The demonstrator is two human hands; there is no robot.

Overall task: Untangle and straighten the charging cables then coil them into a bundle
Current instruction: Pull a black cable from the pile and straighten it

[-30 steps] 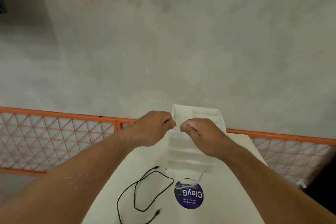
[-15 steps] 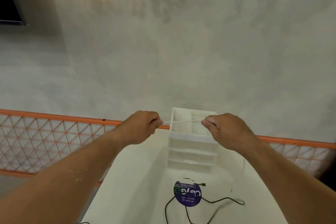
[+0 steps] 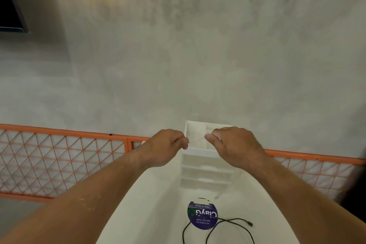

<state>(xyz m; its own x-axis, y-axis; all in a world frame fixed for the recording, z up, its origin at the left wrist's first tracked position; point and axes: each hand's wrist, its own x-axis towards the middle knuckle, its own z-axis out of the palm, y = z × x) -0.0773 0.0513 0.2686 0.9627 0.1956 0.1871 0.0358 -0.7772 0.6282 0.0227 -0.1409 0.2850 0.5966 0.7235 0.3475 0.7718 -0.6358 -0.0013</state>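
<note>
I see left hand and right hand each pinching a thin white charging cable taut above the white table.

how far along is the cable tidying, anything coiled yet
Nothing is coiled yet. In hand: the left hand and right hand pinch a short taut stretch of white cable above the white organizer. Left: the black cable lies loose on the table by the round sticker, then bundling both.
</note>
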